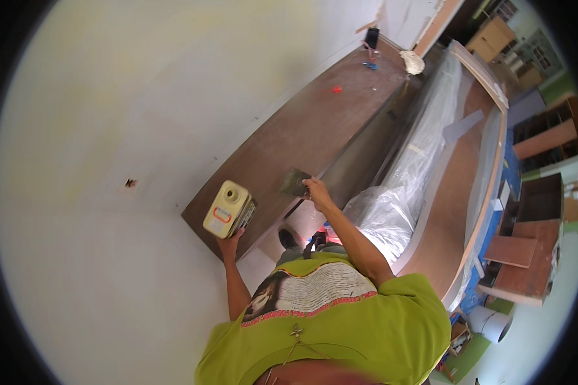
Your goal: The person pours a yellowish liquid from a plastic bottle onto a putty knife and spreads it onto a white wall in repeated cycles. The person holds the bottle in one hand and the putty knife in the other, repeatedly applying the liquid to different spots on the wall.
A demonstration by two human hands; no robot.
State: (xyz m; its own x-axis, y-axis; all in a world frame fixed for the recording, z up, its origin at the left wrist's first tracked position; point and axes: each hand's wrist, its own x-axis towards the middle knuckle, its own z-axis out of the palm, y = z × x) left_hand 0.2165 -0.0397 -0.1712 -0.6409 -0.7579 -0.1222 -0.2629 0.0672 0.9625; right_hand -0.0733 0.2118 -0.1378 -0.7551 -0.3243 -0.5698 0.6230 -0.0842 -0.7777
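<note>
My left hand (230,244) is closed on the lower end of a cream rectangular metal can (221,226) with a red handle and a round opening on its top. The can is tilted over the near end of a long brown board surface (302,135) that runs along the wall. In my right hand (317,194) is a dark flat square piece (294,182), gripped at its right edge. It lies on or just above the brown surface, right of the can; I cannot tell whether it touches. Its exact kind does not show.
Farther along the brown surface are a small red piece (336,90), a blue item (370,65) and a black object (372,37). A white cloth (412,62) sits by its far corner. To the right, clear plastic sheeting (424,154) covers part of a curved wooden counter (453,199).
</note>
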